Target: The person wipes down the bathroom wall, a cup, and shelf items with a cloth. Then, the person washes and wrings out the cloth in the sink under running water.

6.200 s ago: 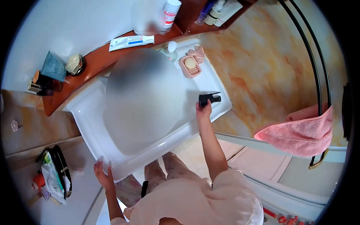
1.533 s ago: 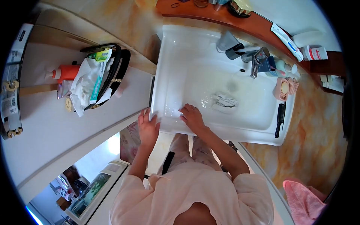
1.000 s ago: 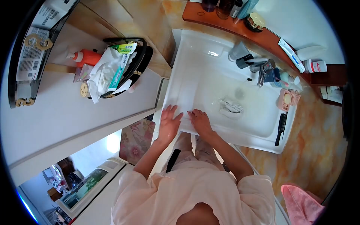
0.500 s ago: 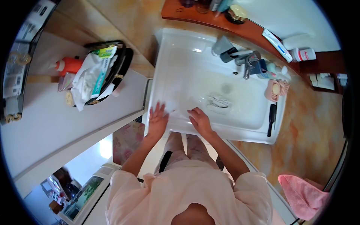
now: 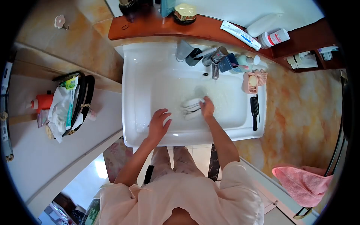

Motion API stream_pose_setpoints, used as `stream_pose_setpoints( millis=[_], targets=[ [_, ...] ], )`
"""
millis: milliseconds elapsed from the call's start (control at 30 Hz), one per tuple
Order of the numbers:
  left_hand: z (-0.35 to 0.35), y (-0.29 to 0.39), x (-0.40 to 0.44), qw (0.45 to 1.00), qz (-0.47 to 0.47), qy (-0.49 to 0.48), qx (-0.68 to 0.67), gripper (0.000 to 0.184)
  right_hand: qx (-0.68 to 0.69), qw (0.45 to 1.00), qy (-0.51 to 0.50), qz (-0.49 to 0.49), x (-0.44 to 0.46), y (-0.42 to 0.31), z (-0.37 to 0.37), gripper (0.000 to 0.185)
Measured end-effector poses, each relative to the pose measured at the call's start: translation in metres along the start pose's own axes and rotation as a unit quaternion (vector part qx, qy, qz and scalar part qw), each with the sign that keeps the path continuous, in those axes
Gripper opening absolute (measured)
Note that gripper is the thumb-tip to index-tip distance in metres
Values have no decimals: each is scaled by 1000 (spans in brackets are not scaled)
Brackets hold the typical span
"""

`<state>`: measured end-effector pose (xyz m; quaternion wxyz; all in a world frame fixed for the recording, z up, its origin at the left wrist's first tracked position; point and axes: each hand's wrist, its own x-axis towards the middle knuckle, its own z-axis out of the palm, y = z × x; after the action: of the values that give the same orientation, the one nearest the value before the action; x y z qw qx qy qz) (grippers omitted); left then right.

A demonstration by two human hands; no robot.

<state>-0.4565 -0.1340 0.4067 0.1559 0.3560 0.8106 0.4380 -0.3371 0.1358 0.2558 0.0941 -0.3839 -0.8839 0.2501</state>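
A bunched white cloth with dark streaks lies in shallow water in the white sink. My right hand has its fingers closed on the cloth's right edge. To the left, my left hand hovers over the front part of the basin, fingers apart and holding nothing. A metal faucet stands at the back of the sink, beyond the cloth.
Dark cups and a blue cup flank the faucet. A pink soap dish and a black comb lie along the right rim. Above is a reddish shelf with toiletries. A pink towel hangs at lower right.
My right hand has moved from the front of the basin onto the cloth and closed on it. My left hand has left the left rim and shifted inward. The view has turned.
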Motion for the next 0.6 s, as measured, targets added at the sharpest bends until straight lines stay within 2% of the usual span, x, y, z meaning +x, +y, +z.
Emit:
stream_pose_setpoints(
  millis=[33,100,133,167,233,300,367,433,500,600],
  targets=[
    [18,-4,9,996,-64,-12,-62,33,-14,995,93,27,6,11,9,31],
    [57,-12,25,963,-193,-38,-182,37,63,996,16,61,12,-13,-11,33],
    [74,-8,38,897,-329,-30,-294,39,102,992,-25,75,15,-39,-27,34],
    [90,-3,52,799,-453,-20,-396,42,191,980,-24,42,8,-63,-42,35],
    [116,-17,63,603,-506,-64,-613,48,255,962,49,-88,-15,-106,-65,32],
    [146,-45,71,418,-357,-167,-818,55,156,975,-25,-153,-41,-131,-95,26],
    [155,-38,77,557,-356,-101,-743,53,145,974,-28,-171,-55,-141,-101,21],
    [161,-35,81,587,-342,-81,-730,49,158,971,-36,-173,-57,-146,-97,14],
    [166,-32,85,513,-316,-114,-790,44,193,968,-43,-157,-51,-146,-89,8],
    [147,-4,94,470,-464,-3,-751,36,273,959,46,-64,-17,-129,-64,8]
  ],
)
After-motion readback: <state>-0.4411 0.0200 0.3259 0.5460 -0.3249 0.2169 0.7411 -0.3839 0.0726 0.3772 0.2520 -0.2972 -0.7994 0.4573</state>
